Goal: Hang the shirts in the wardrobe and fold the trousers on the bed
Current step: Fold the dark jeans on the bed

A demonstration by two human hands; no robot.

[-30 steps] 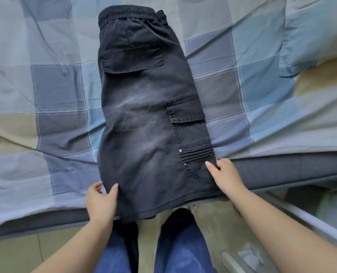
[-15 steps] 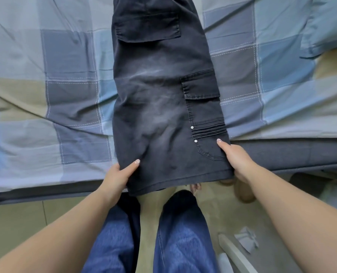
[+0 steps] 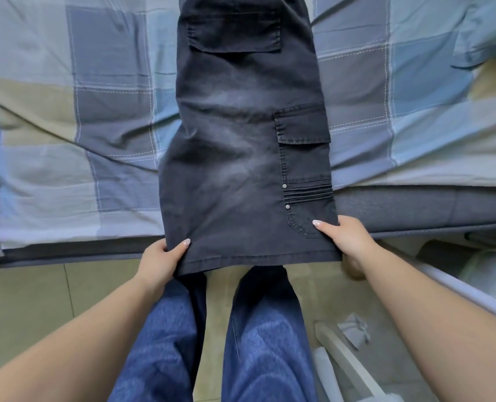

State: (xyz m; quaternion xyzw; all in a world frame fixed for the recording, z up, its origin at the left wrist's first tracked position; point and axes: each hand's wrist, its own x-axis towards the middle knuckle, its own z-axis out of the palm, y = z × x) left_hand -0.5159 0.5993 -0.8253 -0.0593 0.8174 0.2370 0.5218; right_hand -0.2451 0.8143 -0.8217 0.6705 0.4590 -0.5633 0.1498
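Head view: dark grey cargo shorts [image 3: 241,146] lie flat on the bed [image 3: 415,204], folded in half lengthwise, with the waist end running out of the top of the picture and the hem hanging just over the bed's near edge. A flap pocket [image 3: 233,31] sits near the top, and a side pocket [image 3: 303,132] with two rivets lies along the right edge.

The left hand [image 3: 161,261] pinches the hem's left corner, thumb on top of the cloth and the other fingers hidden underneath. The right hand [image 3: 344,237] grips the right corner in the same way, its thumb lying on the cloth just below the side pocket's ribbed band, the rest of the fingers tucked out of sight behind the edge.

The bed is covered by a checked sheet [image 3: 67,126] in blue, grey and beige, creased toward the shorts; a dark mattress side shows below it. A pillow [image 3: 484,27] lies at the upper right.

Below the hem the person's legs in blue jeans [image 3: 252,338] stand on a tiled floor [image 3: 23,309], with a crumpled paper [image 3: 354,329] on the floor to the right
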